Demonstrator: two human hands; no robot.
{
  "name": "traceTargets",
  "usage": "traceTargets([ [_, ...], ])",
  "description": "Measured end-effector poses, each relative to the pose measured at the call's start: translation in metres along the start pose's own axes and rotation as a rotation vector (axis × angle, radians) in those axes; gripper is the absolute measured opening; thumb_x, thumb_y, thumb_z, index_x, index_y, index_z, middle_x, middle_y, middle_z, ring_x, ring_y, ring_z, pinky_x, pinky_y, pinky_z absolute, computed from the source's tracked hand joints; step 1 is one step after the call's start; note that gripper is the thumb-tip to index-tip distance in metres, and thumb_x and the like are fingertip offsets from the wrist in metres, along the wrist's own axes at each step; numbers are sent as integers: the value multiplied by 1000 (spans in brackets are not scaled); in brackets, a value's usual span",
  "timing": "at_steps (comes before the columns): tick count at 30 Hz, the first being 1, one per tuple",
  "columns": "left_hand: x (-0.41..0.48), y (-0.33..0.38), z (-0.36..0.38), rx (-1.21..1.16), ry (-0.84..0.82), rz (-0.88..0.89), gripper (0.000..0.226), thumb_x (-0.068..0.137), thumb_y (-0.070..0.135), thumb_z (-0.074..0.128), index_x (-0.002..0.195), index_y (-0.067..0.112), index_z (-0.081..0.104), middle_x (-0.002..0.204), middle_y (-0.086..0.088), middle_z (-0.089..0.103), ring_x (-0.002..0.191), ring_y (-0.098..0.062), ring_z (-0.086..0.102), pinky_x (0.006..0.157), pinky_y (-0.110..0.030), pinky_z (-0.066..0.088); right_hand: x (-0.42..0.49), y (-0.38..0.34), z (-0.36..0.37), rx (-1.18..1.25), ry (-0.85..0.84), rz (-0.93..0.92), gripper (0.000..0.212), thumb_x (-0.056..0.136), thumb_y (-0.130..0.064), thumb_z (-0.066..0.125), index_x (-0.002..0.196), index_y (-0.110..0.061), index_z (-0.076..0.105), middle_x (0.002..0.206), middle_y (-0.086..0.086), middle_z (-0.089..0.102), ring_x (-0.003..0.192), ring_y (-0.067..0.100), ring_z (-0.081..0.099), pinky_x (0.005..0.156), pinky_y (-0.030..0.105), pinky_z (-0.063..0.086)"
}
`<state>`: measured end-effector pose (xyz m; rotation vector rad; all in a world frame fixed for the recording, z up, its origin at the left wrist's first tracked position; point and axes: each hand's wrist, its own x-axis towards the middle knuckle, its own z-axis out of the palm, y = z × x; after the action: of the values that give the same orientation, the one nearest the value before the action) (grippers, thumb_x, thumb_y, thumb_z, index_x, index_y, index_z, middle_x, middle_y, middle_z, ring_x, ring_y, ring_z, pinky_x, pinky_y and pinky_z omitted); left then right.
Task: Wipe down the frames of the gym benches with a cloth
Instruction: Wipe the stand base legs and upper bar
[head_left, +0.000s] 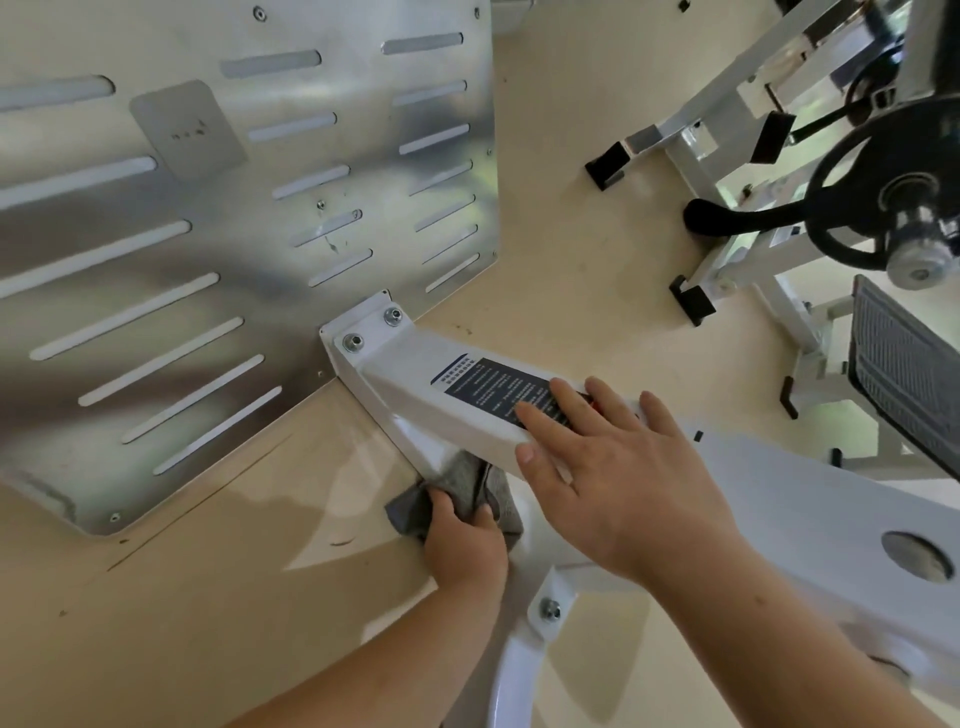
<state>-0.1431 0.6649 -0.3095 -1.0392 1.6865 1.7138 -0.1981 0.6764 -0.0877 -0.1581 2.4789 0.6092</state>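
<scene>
While the right hand (618, 483) lies flat and spread on top of the white frame beam (467, 410), fingers partly covering the dark label (493, 387), the left hand (462, 540) has its grip pinching a grey cloth (457, 488). The cloth is bunched under the fingertips and pressed against the beam's lower side face, just below the right hand's thumb. Beyond the grip, the beam ends in a bolted bracket (363, 322) against a slotted metal plate (208, 234). The cream floor (208, 597) lies beneath.
</scene>
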Motion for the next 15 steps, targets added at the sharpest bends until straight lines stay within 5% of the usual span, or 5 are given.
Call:
traceTargets([
  [4, -25, -13, 14, 63, -172, -128, 36, 98, 16, 59, 133, 6, 60, 129, -15, 66, 121, -33, 61, 92, -36, 52, -1, 0, -2, 16, -8, 2, 67, 94, -62, -8, 158, -46, 2, 171, -7, 2, 158, 21, -5, 125, 55, 1],
  [8, -9, -6, -5, 78, -278, -238, 27, 95, 10, 60, 118, 1, 68, 107, -16, 71, 98, -33, 68, 77, -32, 55, 0, 1, -1, 13, -5, 9, 62, 99, -63, -4, 158, -47, 4, 171, -8, 3, 158, 21, -4, 125, 55, 2],
  [11, -10, 11, -39, -51, -174, -144, 14, 99, 13, 60, 108, 7, 69, 93, -9, 68, 81, -26, 65, 68, -30, 54, -1, 1, -3, 27, 3, 17, 61, 100, -62, -2, 158, -46, 9, 171, -10, 8, 158, 20, 0, 125, 54, 4],
  [15, -16, 48, -86, -113, -4, 149, 8, 100, 15, 60, 101, 19, 66, 99, -1, 70, 94, -24, 66, 86, -35, 54, -7, -5, -15, 156, 26, 27, 57, 104, -59, 5, 153, -46, 31, 167, -13, 22, 156, 16, 9, 126, 47, 4],
])
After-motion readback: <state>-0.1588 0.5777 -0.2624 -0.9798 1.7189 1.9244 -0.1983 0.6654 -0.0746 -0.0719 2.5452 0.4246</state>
